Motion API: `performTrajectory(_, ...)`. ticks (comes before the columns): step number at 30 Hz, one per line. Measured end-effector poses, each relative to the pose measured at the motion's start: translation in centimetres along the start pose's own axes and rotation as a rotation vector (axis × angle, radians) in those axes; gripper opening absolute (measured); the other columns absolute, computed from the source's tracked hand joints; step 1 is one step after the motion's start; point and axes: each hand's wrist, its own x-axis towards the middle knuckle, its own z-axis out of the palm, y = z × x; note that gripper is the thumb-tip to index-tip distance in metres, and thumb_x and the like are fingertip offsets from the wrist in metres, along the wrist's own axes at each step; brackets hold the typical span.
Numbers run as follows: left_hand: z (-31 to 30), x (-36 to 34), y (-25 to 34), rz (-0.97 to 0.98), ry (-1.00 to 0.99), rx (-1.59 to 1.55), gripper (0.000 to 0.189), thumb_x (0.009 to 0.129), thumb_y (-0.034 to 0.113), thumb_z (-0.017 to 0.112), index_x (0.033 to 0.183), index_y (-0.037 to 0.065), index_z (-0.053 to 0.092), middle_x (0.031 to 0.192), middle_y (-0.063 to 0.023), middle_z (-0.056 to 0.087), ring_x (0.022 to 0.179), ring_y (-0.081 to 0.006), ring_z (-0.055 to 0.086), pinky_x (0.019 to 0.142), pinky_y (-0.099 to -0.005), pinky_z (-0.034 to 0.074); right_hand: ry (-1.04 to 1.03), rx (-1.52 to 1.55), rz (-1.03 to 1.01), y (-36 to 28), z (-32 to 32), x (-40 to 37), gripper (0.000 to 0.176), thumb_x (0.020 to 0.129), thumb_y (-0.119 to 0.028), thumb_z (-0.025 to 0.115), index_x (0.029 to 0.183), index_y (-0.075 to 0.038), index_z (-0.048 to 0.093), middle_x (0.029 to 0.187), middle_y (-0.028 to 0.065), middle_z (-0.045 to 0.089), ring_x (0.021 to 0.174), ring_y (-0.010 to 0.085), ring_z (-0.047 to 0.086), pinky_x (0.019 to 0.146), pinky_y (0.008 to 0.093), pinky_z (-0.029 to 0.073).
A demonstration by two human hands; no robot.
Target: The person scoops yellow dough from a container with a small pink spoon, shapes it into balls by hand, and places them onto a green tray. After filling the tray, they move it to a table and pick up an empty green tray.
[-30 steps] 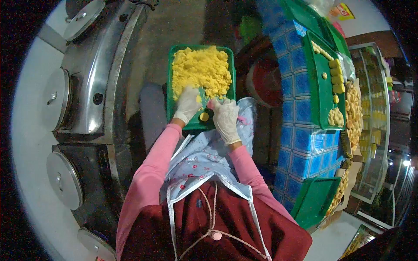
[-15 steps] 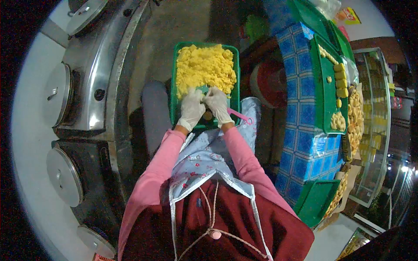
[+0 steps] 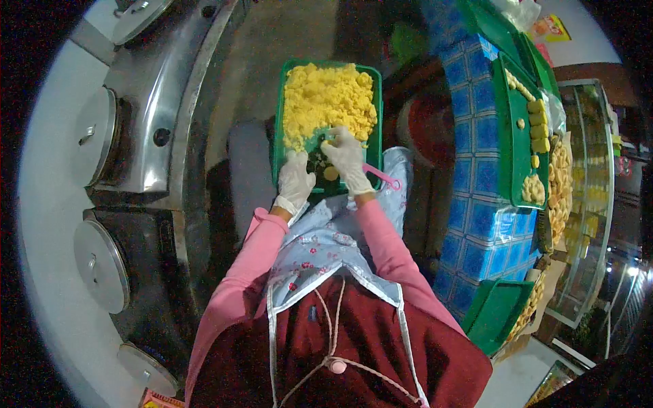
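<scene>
A green tray [image 3: 279,129] sits at my lap, piled on its far side with crumbly yellow dough [image 3: 330,98]. My left hand [image 3: 295,181], in a whitish glove, is at the near left of the tray with its fingers curled in; what they hold, if anything, is hidden. My right hand [image 3: 347,156], gloved too, reaches to the near edge of the dough, finger and thumb bent and apart, with nothing I can make out between them. Between the hands lies a small round beige piece [image 3: 331,173]. A pink handle [image 3: 383,176] sticks out beside my right wrist over the tray's edge.
To the right, a table with a blue checked cloth [image 3: 471,170] bears a green tray [image 3: 513,156] with yellow blocks [image 3: 539,126] and pale dough [image 3: 533,189]. Another green tray [image 3: 493,309] stands nearer. Metal units with round lids [image 3: 102,265] line the left.
My hands, which were together at the dough's near edge, have come apart. The left has drawn back toward me; the right is a little further right. The round beige piece shows more fully.
</scene>
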Motion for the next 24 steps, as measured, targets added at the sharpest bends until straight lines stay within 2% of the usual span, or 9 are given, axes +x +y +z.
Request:
performTrajectory(2,-0.2,0.2,0.3,-0.047,-0.038,0.008,0.037,0.075,0.015,0.073,0.104,0.002,0.052,0.101,-0.0254,0.052,0.09,-0.0463,0.057,0.074,-0.0521,0.047,-0.022,0.031,0.036,-0.3,-2.3,-1.8,0.037,0.071,-0.015,0.068,0.106,-0.004,0.063,0.089,0.0197,0.067,0.09,0.0377,0.064,0.08,0.0433,0.051)
performTrajectory(6,1.2,0.7,-0.1,0.016,0.005,0.018,0.039,0.076,0.018,0.071,0.107,0.003,0.053,0.103,-0.0243,0.053,0.091,-0.0443,0.058,0.076,-0.0511,0.047,-0.016,-0.156,-0.26,1.2,-2.0,-5.6,0.039,0.077,-0.02,0.073,0.112,-0.008,0.063,0.101,0.0155,0.067,0.098,0.0345,0.063,0.085,0.0428,0.05)
performTrajectory(10,0.6,2.8,1.3,0.015,0.026,-0.07,0.04,0.077,0.019,0.068,0.11,0.002,0.055,0.103,-0.0222,0.054,0.095,-0.0427,0.056,0.078,-0.0498,0.047,0.003,-0.174,-0.18,0.7,-2.7,-6.1,0.037,0.076,-0.016,0.075,0.11,-0.008,0.064,0.107,0.0159,0.066,0.103,0.0351,0.061,0.089,0.0443,0.049)
performTrajectory(11,0.6,3.9,1.9,0.069,0.072,-0.093,0.039,0.077,0.019,0.068,0.11,0.002,0.055,0.103,-0.0219,0.055,0.095,-0.0423,0.057,0.078,-0.0494,0.047,0.136,-0.193,-0.314,1.4,-3.1,-5.7,0.031,0.079,-0.02,0.073,0.105,-0.007,0.065,0.101,0.0156,0.065,0.095,0.0357,0.061,0.081,0.0467,0.048)
performTrajectory(15,1.8,9.2,3.6,0.292,0.154,-0.013,0.032,0.08,0.016,0.067,0.109,0.004,0.058,0.105,-0.0214,0.056,0.095,-0.0419,0.059,0.077,-0.0481,0.049,0.102,-0.801,-0.281,0.1,-6.6,-5.4,0.021,0.08,-0.02,0.069,0.094,-0.006,0.064,0.083,0.0132,0.061,0.078,0.0338,0.058,0.065,0.0451,0.044)
performTrajectory(18,3.1,13.2,3.5,0.294,-0.032,0.076,0.026,0.081,0.012,0.063,0.105,0.003,0.059,0.105,-0.0227,0.056,0.094,-0.043,0.06,0.078,-0.049,0.049,0.026,-0.798,-0.334,1.9,-6.3,-4.8,0.015,0.081,-0.018,0.067,0.091,-0.007,0.065,0.077,0.0134,0.062,0.075,0.0345,0.059,0.063,0.0459,0.045)
performTrajectory(19,3.4,13.7,3.2,0.274,-0.115,0.105,0.023,0.082,0.01,0.062,0.104,0.002,0.06,0.105,-0.0232,0.056,0.094,-0.0433,0.06,0.079,-0.0494,0.049,-0.066,-0.777,-0.253,1.6,-6.8,-4.5,0.017,0.087,-0.014,0.058,0.1,-0.009,0.067,0.078,0.0116,0.066,0.075,0.0323,0.064,0.064,0.0447,0.047)
performTrajectory(22,2.8,14.0,2.4,0.329,-0.182,0.165,0.016,0.083,0.006,0.057,0.097,0.0,0.061,0.104,-0.0248,0.057,0.091,-0.0436,0.062,0.078,-0.0495,0.05,-0.023,-0.173,0.037,-1.1,-8.6,-4.7,0.019,0.093,-0.02,0.057,0.103,-0.012,0.072,0.087,0.0155,0.072,0.085,0.0343,0.068,0.069,0.0453,0.051)
performTrajectory(24,4.0,13.5,1.6,0.27,-0.191,0.17,0.013,0.082,0.003,0.054,0.092,-0.001,0.062,0.098,-0.0245,0.059,0.092,-0.043,0.061,0.08,-0.0498,0.05,-0.009,-0.188,0.124,1.5,-7.9,-4.2,0.026,0.098,-0.03,0.053,0.104,-0.015,0.073,0.097,0.0169,0.072,0.09,0.0363,0.068,0.072,0.0466,0.052)
